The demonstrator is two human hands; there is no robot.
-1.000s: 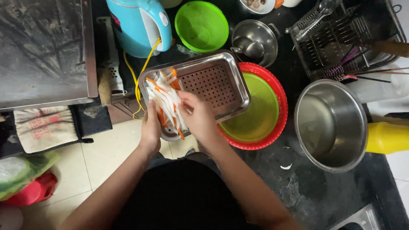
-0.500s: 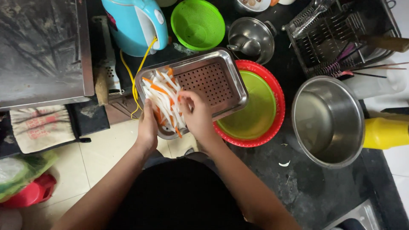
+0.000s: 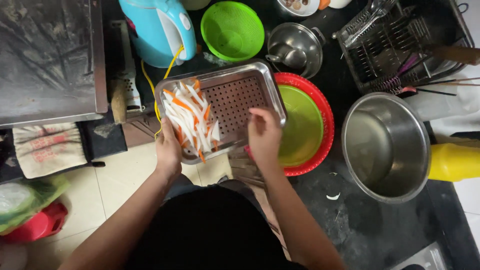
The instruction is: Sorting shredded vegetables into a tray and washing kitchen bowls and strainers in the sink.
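The tray [image 3: 235, 95] hangs half off the counter [image 3: 380, 230], its near end out over the floor [image 3: 125, 180] and its far end resting against the red basin [image 3: 320, 145]. The left hand [image 3: 169, 149] is curled under the near left corner, holding it up; the right hand [image 3: 264, 136] grips the front rim. The strips [image 3: 192, 120] of white and orange vegetable are heaped at the left end (the heavy end, I'd say), so a slack left grip could tip them onto the floor. A second ago both hands were in the heap, the right one on top of the strips; now it has come off them to the rim.
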